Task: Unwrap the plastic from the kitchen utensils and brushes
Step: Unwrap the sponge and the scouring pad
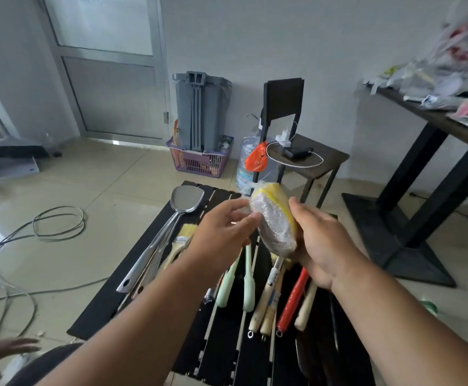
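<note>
Yellow and grey, the scrub brush (276, 218) sits up in the air between two hands, with clear plastic wrap (251, 190) still tight around it. The right hand (322, 243) holds the brush from the side, fingers curled round the back of it and thumb up by the yellow edge. The left hand (224, 232) is just beside it. Its fingers are stretched out and a little bent, and the fingertips (252, 217) touch the wrap on the grey side. I cannot tell if they are pinching the plastic or only touching it. A loose twist of wrap sticks up past the fingertips of both hands.

Under the fingers is a black slatted table (132, 260). Below the right hand lie wooden brush handles (266, 305) and a red handle (294, 299). Below the left hand lie two pale green handles (248, 285), a paint brush (181, 239) and a shiny metal spatula (171, 218). They lie close side by side. The far edge of the table is just past the fingertips, and bare floor (101, 174) opens out beyond it. Left of the left hand, grey cables (57, 221) loop on the floor.
</note>
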